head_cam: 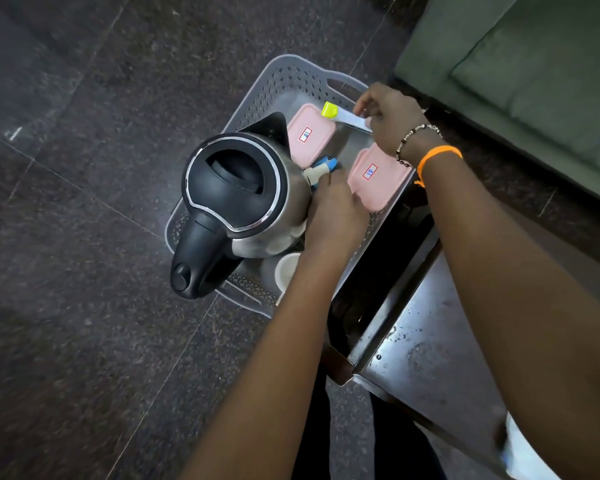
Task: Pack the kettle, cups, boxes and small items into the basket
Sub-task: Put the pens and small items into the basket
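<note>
Grey perforated plastic basket (284, 72) is sitting on the dark speckled stone floor (66, 237), hard against the steel worktop (426, 341), and most of our load is already inside it. We are seeing the stainless-steel kettle with the black lid and handle (236, 199) standing upright at the basket's left side, two pink lidded boxes with small labels — the far pink box (310, 133) and the near pink box (374, 178) — lying flat, and a white cup (286, 270) tucked at the near end beside the kettle's base.

Our right hand (390, 117) is hovering over the basket's far right corner, its grip pinching a slim white sachet with a yellow-green end (343, 116). The sachet's long axis is running roughly left to right, slightly tilted, with the yellow end pointing left toward the far pink box and the white end held in the fingers. It is hanging above the basket, not yet laid down.

Our left hand (333, 206) is lower, between the kettle and the near pink box, curled around a small white-and-blue item (321, 169) wedged in that gap; how firmly it is gripping we cannot tell.

We judge the open strip between the two boxes — just below and left of the sachet — to be the likely landing place, and the right hand is the nearer one.
</note>
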Demonstrator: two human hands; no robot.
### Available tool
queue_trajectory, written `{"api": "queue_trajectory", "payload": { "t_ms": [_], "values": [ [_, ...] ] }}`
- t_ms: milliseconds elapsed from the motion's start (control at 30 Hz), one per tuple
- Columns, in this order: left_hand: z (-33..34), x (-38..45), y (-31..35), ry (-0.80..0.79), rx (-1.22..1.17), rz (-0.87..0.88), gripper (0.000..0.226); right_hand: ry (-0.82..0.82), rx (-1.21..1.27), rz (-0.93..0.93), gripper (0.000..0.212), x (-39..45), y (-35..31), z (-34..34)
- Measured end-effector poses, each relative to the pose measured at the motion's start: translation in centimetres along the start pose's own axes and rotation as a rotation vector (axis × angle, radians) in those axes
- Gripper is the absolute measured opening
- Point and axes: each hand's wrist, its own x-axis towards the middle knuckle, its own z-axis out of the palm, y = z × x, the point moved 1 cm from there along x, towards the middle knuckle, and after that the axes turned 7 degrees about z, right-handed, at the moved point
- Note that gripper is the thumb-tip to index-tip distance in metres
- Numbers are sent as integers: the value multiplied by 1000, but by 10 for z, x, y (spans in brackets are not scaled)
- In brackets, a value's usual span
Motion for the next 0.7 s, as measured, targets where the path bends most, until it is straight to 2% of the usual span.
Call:
{"api": "queue_trajectory", "payload": {
  "t_ms": [233,333,467,533,600,700],
  "values": [
    [-1,-1,-1,50,-27,42,37,59,-138,52,43,-3,4,2],
    [-3,-5,0,103,-69,77,39,141,-30,22,50,-21,7,-4],
    [-1,-22,6,215,-83,172,40,254,206,-15,48,-62,20,-15],
    [6,-36,12,250,-121,217,39,260,333,4,45,-90,31,-18],
    [19,-54,18,240,-146,239,35,225,439,57,43,-118,50,-16],
    [51,-83,26,145,-176,232,34,172,554,167,39,-163,91,-7]
  ]
}}
